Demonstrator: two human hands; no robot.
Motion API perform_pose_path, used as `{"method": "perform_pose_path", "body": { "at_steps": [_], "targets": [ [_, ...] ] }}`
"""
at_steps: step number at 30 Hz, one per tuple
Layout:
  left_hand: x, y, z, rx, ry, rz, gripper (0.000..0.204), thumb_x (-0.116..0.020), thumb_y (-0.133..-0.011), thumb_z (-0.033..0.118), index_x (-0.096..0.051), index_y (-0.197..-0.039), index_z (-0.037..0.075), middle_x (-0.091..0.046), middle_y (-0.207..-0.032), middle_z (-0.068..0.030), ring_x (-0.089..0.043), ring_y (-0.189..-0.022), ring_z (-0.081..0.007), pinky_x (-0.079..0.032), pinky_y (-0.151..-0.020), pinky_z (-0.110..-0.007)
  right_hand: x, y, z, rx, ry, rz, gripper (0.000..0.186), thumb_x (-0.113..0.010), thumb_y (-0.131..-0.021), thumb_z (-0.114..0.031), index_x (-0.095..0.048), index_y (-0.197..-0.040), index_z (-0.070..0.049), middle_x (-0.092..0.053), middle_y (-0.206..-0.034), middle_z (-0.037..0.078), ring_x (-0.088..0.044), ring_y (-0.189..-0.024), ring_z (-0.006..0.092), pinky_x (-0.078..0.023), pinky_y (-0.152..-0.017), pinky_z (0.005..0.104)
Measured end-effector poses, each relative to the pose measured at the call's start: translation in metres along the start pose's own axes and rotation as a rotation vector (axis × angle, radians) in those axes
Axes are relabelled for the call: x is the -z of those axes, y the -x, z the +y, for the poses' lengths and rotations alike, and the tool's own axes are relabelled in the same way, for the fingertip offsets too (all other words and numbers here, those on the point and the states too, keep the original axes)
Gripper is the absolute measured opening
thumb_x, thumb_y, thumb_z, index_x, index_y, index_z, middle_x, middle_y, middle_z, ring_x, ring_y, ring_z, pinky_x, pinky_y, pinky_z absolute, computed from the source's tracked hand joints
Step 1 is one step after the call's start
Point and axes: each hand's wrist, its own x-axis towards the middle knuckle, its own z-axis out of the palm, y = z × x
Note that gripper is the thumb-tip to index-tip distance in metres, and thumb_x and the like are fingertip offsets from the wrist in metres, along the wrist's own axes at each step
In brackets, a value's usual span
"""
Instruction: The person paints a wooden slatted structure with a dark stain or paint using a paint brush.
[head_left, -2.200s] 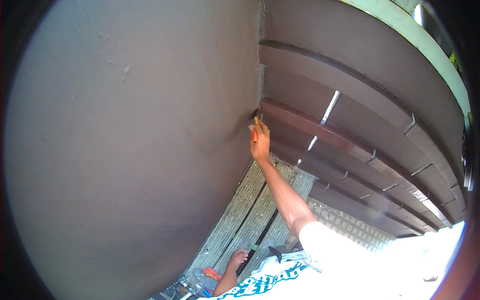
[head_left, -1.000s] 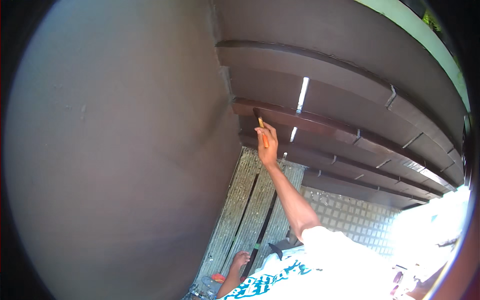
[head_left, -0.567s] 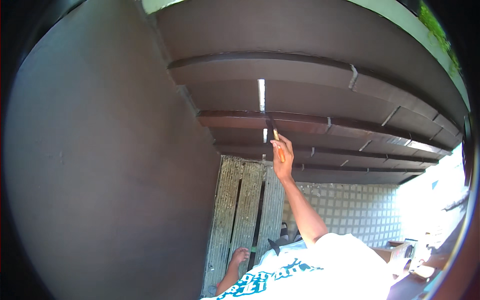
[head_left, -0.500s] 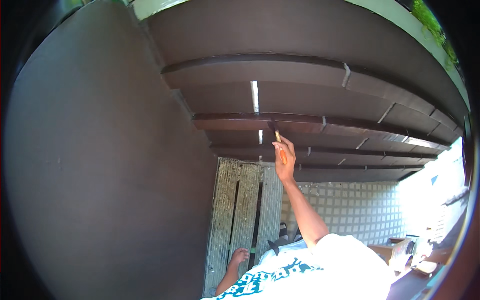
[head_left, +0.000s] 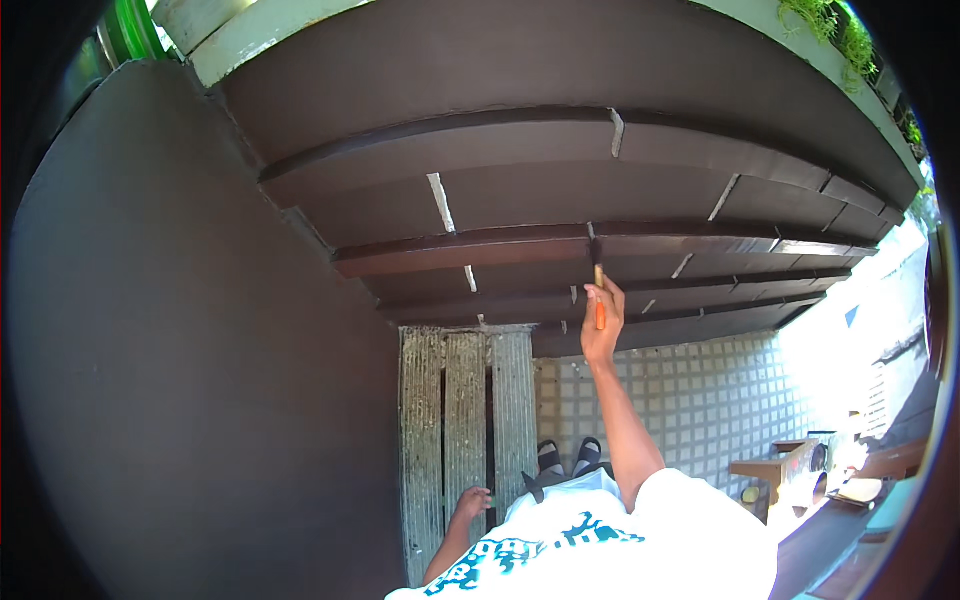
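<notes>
In my right hand is a paintbrush with an orange and pale wooden handle, gripped between thumb and fingers. Its dark bristles meet the front of a reddish-brown ledge on the dark brown wall, over a pale upright joint line. Part of the handle is hidden by my fingers. My left hand hangs low beside my white shirt, above the weathered slatted bench. Its fingers are loosely bent and apart, and I see nothing held in them.
A broad dark brown panel rises close on the left. Pale unpainted joints cut across the stepped wall. My sandaled feet stand on tiled floor. A wooden stool with items near it is at lower right; green plants hang above.
The paintbrush has moved right along the ledge in my right hand, onto the pale joint. My view has shifted, bringing both feet and more of the stool into sight.
</notes>
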Motion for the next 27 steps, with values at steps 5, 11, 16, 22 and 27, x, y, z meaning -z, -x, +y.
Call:
{"method": "perform_pose_path", "body": {
  "at_steps": [5, 11, 16, 22, 27],
  "targets": [
    [-0.004, -0.002, -0.004, -0.051, -0.029, -0.016, 0.030, -0.048, -0.096, 0.015, -0.065, -0.120, 0.011, -0.072, -0.103, -0.0065, -0.069, -0.080, -0.0183, -0.053, -0.070, -0.035, 0.020, -0.001, 0.002, -0.047, 0.033, 0.081, 0.016, -0.059, -0.103, -0.013, -0.071, -0.108, -0.004, -0.058, -0.128, 0.018, -0.059, -0.119, 0.0334, -0.047, -0.101, 0.0427],
    [0.006, -0.010, -0.033, -0.025, 0.080, -0.101, 0.029, -0.047, -0.095, 0.015, -0.065, -0.117, 0.010, -0.073, -0.103, -0.0063, -0.069, -0.080, -0.0178, -0.053, -0.070, -0.036, 0.005, 0.014, -0.002, 0.013, 0.037, -0.004, 0.017, -0.058, -0.104, -0.014, -0.072, -0.108, -0.004, -0.057, -0.130, 0.018, -0.058, -0.120, 0.0336, -0.048, -0.100, 0.0434],
    [0.013, -0.010, -0.037, -0.006, 0.047, -0.076, 0.028, -0.046, -0.096, 0.015, -0.065, -0.117, 0.011, -0.073, -0.103, -0.0056, -0.068, -0.080, -0.0171, -0.053, -0.072, -0.036, -0.025, 0.025, 0.001, -0.015, 0.026, 0.008, 0.017, -0.058, -0.104, -0.013, -0.071, -0.107, -0.003, -0.057, -0.128, 0.019, -0.057, -0.122, 0.0337, -0.046, -0.103, 0.0427],
    [0.011, 0.014, -0.016, -0.016, 0.022, 0.050, 0.026, -0.046, -0.100, 0.016, -0.065, -0.116, 0.012, -0.073, -0.102, -0.0049, -0.068, -0.079, -0.0163, -0.052, -0.070, -0.035, -0.066, 0.046, -0.009, -0.016, 0.030, -0.014, 0.017, -0.058, -0.104, -0.015, -0.070, -0.107, -0.004, -0.052, -0.134, 0.019, -0.052, -0.128, 0.0346, -0.043, -0.106, 0.0444],
    [0.002, 0.022, -0.026, -0.001, 0.083, 0.086, 0.025, -0.045, -0.101, 0.015, -0.065, -0.115, 0.011, -0.073, -0.100, -0.0060, -0.068, -0.078, -0.0161, -0.052, -0.068, -0.035, -0.099, 0.062, -0.022, -0.043, -0.022, -0.089, 0.013, -0.060, -0.103, -0.013, -0.069, -0.107, -0.006, -0.049, -0.138, 0.019, -0.051, -0.130, 0.0368, -0.043, -0.107, 0.0458]
  ]
}}
